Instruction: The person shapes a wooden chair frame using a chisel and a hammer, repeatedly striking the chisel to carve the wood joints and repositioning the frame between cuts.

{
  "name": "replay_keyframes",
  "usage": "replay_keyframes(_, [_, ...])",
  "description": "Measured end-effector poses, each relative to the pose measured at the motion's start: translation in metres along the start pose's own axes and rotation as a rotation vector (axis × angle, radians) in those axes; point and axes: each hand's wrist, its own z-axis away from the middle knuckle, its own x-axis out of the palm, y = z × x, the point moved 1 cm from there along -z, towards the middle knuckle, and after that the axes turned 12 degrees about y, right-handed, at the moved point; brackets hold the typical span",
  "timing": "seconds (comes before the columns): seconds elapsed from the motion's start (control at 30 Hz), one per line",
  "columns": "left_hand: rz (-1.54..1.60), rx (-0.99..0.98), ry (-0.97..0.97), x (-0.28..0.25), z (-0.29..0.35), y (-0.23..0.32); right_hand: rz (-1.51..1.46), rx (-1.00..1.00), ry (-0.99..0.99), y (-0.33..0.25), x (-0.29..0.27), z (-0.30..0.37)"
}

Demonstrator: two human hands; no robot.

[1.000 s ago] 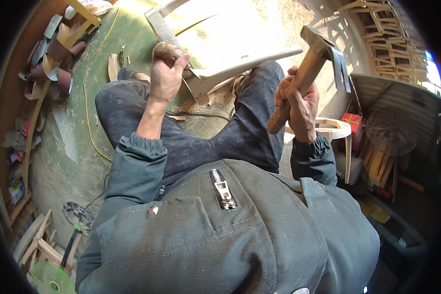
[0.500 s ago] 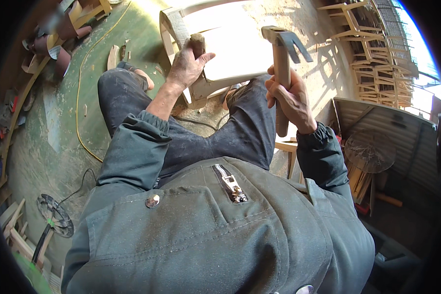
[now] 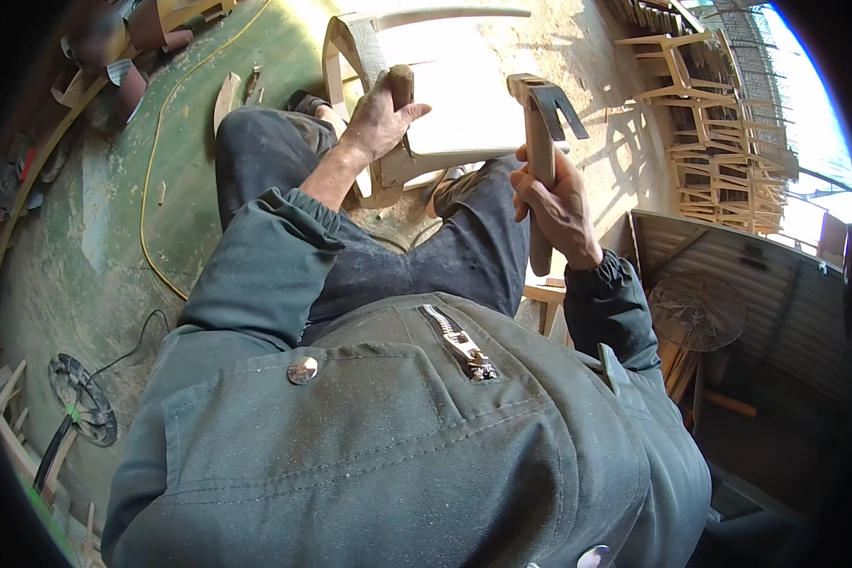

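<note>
My left hand [image 3: 377,128] is closed around the wooden handle of a chisel [image 3: 400,87], its blunt handle end up. A thin dark part of the chisel shows below the fingers, beside the edge of a pale wooden chair [image 3: 358,49]; whether its tip touches the wood is hidden. The chair stands in front of me, between and beyond my knees, its middle washed out by sunlight. On the right, my right hand [image 3: 560,204] grips a claw hammer [image 3: 540,142] by its wooden handle. The hammer's head is up, apart from the chisel.
A yellow cable [image 3: 148,189] runs along the green floor at left, near a curved wood offcut [image 3: 225,99]. Stacked wooden chair frames [image 3: 719,133] line the far right. Nearer at right are a corrugated metal panel [image 3: 776,284] and a round wire fan guard [image 3: 699,310].
The view has shifted a little, and the chair and left hand appear farther right. The hammer's head appears slightly lower. Both hands keep their grips.
</note>
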Motion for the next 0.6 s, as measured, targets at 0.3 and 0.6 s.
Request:
replay_keyframes(0.3, [-0.064, 0.014, 0.087, -0.002, 0.020, -0.004, 0.439, -0.341, 0.122, -0.050, 0.013, -0.051])
replay_keyframes(0.6, [0.128, 0.172, 0.277, 0.003, 0.031, -0.009, 1.306, -0.654, -0.322, -0.086, 0.063, -0.109])
